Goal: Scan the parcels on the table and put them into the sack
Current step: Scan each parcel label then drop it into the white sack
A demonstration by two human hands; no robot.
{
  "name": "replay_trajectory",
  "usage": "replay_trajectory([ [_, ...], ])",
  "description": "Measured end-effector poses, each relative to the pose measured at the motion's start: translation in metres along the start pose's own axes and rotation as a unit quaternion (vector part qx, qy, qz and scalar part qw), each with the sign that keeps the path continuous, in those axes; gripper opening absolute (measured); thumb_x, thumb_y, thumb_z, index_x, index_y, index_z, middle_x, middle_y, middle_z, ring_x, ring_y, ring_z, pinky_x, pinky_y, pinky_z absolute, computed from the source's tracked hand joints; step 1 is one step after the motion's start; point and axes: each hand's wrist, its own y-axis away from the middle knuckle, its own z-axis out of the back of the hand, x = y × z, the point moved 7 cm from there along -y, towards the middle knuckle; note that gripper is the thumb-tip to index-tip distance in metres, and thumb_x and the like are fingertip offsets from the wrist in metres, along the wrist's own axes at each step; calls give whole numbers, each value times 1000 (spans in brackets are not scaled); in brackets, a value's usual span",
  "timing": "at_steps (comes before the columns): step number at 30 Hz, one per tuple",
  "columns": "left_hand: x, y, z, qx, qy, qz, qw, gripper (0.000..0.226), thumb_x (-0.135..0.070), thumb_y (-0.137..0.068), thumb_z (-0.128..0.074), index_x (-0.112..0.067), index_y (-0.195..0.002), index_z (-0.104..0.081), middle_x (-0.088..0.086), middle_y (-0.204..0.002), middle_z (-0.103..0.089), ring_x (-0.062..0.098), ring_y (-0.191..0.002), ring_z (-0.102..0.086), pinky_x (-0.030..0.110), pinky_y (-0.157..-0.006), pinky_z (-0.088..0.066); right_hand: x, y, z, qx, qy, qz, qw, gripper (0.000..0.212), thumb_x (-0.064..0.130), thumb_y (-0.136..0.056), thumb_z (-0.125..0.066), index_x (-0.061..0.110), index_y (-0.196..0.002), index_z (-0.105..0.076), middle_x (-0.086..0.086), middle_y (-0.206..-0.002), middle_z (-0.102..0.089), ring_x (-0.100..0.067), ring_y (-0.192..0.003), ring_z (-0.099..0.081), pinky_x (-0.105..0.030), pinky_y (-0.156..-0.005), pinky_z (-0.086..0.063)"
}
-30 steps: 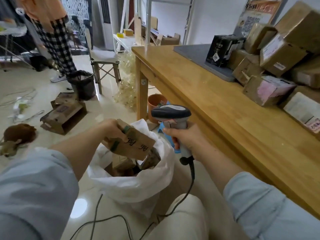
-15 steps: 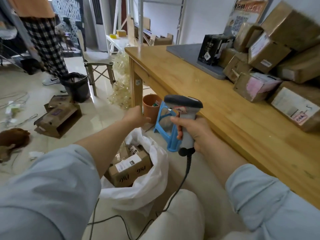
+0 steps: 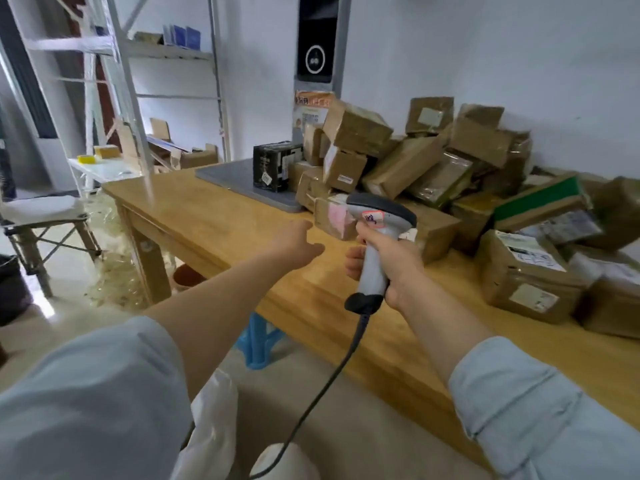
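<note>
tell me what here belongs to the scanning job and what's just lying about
Job: scanner in the right hand, left hand, parcels on the table, white sack.
Lying about: folding chair, blue stool, shelf rack, grey mat.

Blue stool (image 3: 258, 342), folding chair (image 3: 41, 209), metal shelving (image 3: 166, 54)

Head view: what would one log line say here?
left hand: open, stretched toward parcels | right hand: grips scanner | parcels: piled on table

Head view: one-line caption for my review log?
Left hand reaches over the table toward piled parcels while right hand grips the scanner.
</note>
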Motion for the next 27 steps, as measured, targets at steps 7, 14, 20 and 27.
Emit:
replay_trajectory([
  [7, -106, -44, -62, 49, -29, -106, 993, 55, -30, -91, -63, -12, -141, -46, 5, -143, -47, 22, -124, -48, 27, -93, -40, 36, -59, 118, -151, -26, 21, 988, 95, 52, -40, -85, 7, -120, -59, -12, -101, -70, -26, -84, -69, -45, -79, -58],
  [14, -152, -94, -102, 51, -44, -167, 984, 67, -41, -88, -66, -18, -145, -39, 7, -147, -43, 21, -134, -40, 31, -102, -36, 49, -134, 165, -138, -17, 20, 990, 85, 50, -56, -80, 7, -126, -59, -11, -115, -66, -27, -102, -62, -42, -93, -51],
  [20, -158, -119, -126, 68, -20, -169, 983, 73, -51, -80, -69, -26, -144, -43, 6, -154, -30, 22, -140, -30, 39, -112, -31, 68, -182, 171, -121, 66, 46, 989, 21, 36, -82, -70, 15, -86, -68, -10, -106, -64, -25, -98, -59, -39, -92, -49],
  [27, -144, -113, -116, 74, 7, -176, 982, 51, -42, -87, -65, -25, -134, -56, 0, -145, -45, 16, -130, -43, 27, -101, -34, 65, -182, 172, -107, 134, 18, 985, 23, 37, -85, -67, 16, -78, -67, -1, -93, -65, -18, -85, -57, -28, -72, -46],
])
